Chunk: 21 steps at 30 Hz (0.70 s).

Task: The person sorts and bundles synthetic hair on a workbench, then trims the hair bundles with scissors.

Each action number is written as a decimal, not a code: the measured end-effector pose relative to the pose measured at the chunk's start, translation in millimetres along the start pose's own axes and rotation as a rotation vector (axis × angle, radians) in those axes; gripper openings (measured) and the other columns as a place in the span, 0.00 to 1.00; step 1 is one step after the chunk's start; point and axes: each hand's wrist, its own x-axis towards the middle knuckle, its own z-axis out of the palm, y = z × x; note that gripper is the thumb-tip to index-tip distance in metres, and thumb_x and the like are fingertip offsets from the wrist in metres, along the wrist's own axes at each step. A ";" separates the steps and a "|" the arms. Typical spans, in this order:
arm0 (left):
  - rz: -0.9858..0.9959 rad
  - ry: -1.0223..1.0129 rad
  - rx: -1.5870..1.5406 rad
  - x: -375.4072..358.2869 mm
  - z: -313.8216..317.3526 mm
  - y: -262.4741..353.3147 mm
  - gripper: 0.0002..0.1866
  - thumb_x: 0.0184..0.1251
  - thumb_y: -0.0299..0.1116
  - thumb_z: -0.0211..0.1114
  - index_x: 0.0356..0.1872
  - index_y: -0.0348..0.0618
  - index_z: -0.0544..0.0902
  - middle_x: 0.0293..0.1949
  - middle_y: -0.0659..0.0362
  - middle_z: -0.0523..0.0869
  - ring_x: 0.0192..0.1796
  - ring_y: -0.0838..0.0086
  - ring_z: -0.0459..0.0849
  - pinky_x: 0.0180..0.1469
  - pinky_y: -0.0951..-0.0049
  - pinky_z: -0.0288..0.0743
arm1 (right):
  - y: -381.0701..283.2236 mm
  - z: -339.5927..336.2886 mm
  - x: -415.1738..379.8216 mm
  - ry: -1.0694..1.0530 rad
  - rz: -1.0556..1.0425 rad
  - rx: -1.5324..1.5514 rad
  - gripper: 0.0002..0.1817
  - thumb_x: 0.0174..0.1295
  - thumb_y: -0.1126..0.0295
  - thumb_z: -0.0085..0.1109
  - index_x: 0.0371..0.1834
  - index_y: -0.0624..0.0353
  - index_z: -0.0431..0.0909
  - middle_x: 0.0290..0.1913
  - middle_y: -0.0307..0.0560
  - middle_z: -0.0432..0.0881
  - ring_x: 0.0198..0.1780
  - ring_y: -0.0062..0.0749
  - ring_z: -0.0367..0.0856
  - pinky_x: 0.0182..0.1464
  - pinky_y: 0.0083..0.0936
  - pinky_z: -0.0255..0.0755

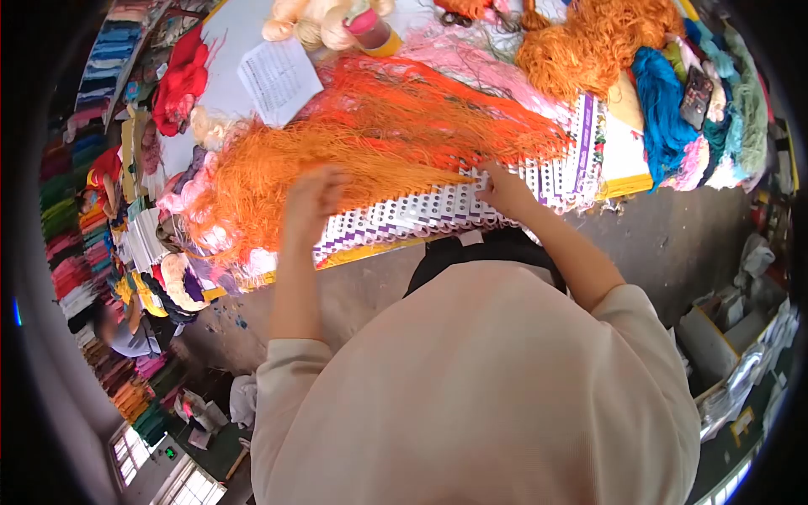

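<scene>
Long orange threads (370, 164) fan across the table over a row of white cards (404, 212) punched with holes and edged in purple. My right hand (507, 192) is closed in a pinch at the cards' upper edge, where the orange threads come to a point. My left hand (316, 198) is over the left part of the orange threads, its fingers bent and smeared by motion. Redder orange threads (421, 105) lie just beyond, running toward the right end of the cards.
A written sheet (279, 80) and a pink-and-yellow tub (373, 34) lie farther back. Orange yarn (581, 50) and blue skeins (661, 109) heap at the right, red yarn (181, 80) at the left. Shelves of coloured yarn and other people are at far left.
</scene>
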 end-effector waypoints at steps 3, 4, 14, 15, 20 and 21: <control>0.063 -0.202 -0.322 -16.4 85.0 3.8 0.15 0.75 0.37 0.55 0.49 0.34 0.79 0.56 0.46 0.82 0.57 0.62 0.81 0.49 0.66 0.77 | -38.1 -0.7 -9.7 0.189 -0.118 0.366 0.15 0.61 0.67 0.65 0.47 0.60 0.75 0.35 0.44 0.82 0.37 0.33 0.82 0.41 0.29 0.75; 0.063 -0.285 -0.449 -18.7 100.1 6.7 0.15 0.76 0.37 0.54 0.49 0.34 0.79 0.60 0.45 0.79 0.65 0.57 0.76 0.59 0.58 0.77 | -58.9 -8.3 -15.9 0.223 -0.146 0.515 0.12 0.62 0.68 0.64 0.44 0.60 0.76 0.33 0.41 0.81 0.35 0.27 0.80 0.40 0.25 0.74; 0.111 -0.459 -0.350 -51.1 153.2 28.7 0.19 0.77 0.37 0.53 0.61 0.34 0.77 0.59 0.55 0.80 0.59 0.71 0.78 0.60 0.66 0.75 | -167.3 -50.8 -68.4 0.154 -0.239 1.048 0.07 0.65 0.71 0.63 0.43 0.60 0.82 0.37 0.32 0.81 0.35 0.14 0.76 0.38 0.15 0.70; 0.115 -0.468 -0.344 -52.5 155.5 30.3 0.19 0.77 0.37 0.53 0.61 0.34 0.77 0.59 0.55 0.80 0.59 0.71 0.78 0.60 0.66 0.75 | -166.4 -51.2 -69.1 0.142 -0.239 1.051 0.05 0.66 0.72 0.62 0.42 0.60 0.82 0.37 0.32 0.81 0.35 0.13 0.75 0.38 0.15 0.69; 0.145 -0.424 -0.293 -55.4 157.6 34.2 0.16 0.78 0.36 0.53 0.55 0.35 0.80 0.50 0.57 0.83 0.48 0.76 0.82 0.49 0.74 0.79 | -171.0 -56.6 -81.8 0.112 -0.202 1.136 0.05 0.67 0.71 0.61 0.41 0.59 0.82 0.37 0.32 0.81 0.33 0.11 0.72 0.35 0.14 0.67; 0.145 -0.426 -0.289 -54.7 157.7 32.7 0.16 0.78 0.36 0.53 0.55 0.35 0.80 0.50 0.57 0.83 0.48 0.76 0.82 0.49 0.74 0.79 | -171.7 -56.7 -83.3 0.126 -0.198 1.133 0.05 0.67 0.70 0.61 0.41 0.59 0.82 0.37 0.32 0.81 0.32 0.11 0.71 0.34 0.14 0.66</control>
